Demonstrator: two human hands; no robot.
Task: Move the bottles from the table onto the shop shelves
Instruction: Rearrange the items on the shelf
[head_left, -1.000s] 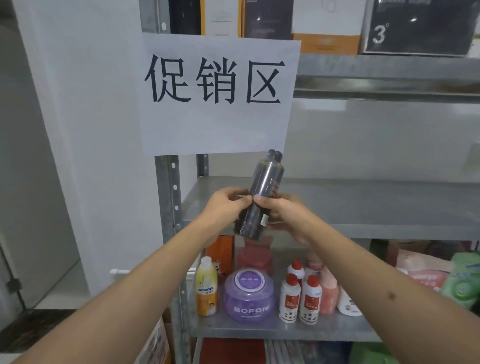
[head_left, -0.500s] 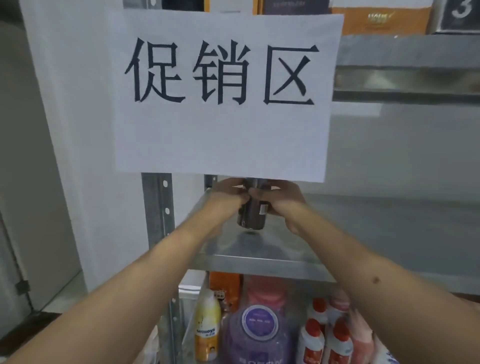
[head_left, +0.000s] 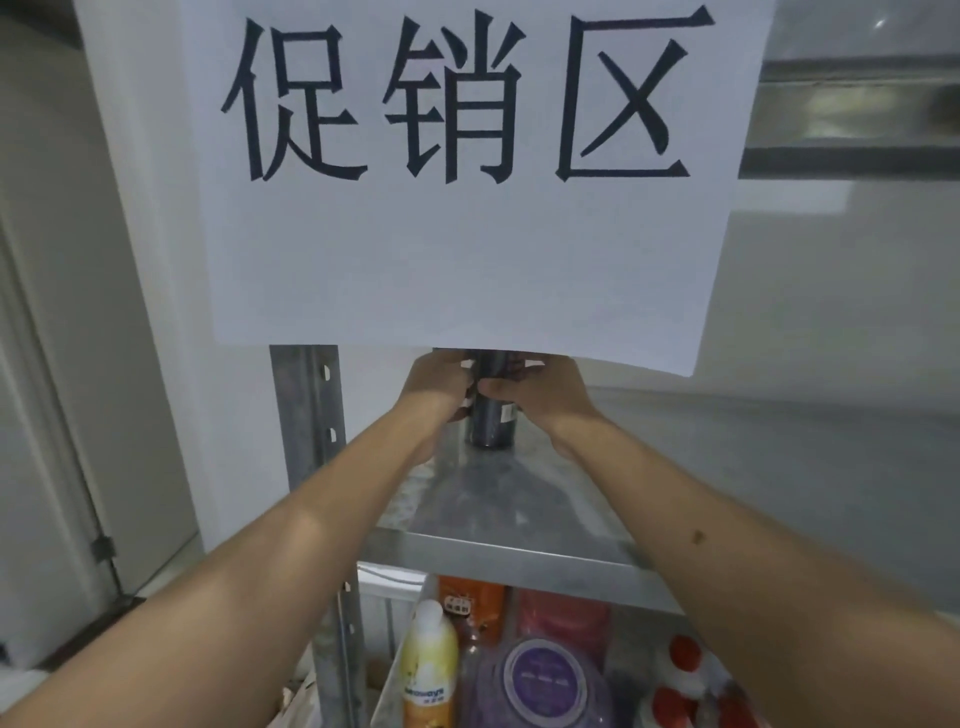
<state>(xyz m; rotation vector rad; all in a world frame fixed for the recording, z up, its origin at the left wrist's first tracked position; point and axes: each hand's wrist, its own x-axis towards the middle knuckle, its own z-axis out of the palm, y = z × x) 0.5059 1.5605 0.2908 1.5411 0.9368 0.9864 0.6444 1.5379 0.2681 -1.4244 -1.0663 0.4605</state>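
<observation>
Fingers (head_left: 470, 376) of both hands are curled round the dark bottle (head_left: 491, 418), the left hand (head_left: 439, 384) on its left side and the right hand (head_left: 545, 389) on its right, thumbs meeting across the front. Half a second ago the bottle hung above the metal shelf (head_left: 519, 499) with a gap under its base; a second ago it was tilted and held out in front of the shelf edge. Now it is upright and its base looks to be on, or just touching, the shelf plate, far back on the left near the upright post (head_left: 306, 415). Its top is hidden behind the hanging paper sign (head_left: 467, 208), so I cannot tell how the cap sits.

My reading is that this bottle is as good as placed: what remains is to let go and draw the hands back without knocking it, since a tall, narrow bottle may tip easily. How many bottles are left on the table cannot be told; no such surface is in view.

The shelf plate is bare grey metal, somewhat mottled, with open room stretching to the right of the bottle. On the shelf below, near the camera, stand a yellow bottle (head_left: 428, 670), a purple tub (head_left: 540, 686), an orange pack (head_left: 470, 603) behind them, and red-capped white bottles (head_left: 680, 691) to the right. A white wall (head_left: 130, 260) runs along the left, and a second shelf edge (head_left: 852, 166) crosses at top right.
</observation>
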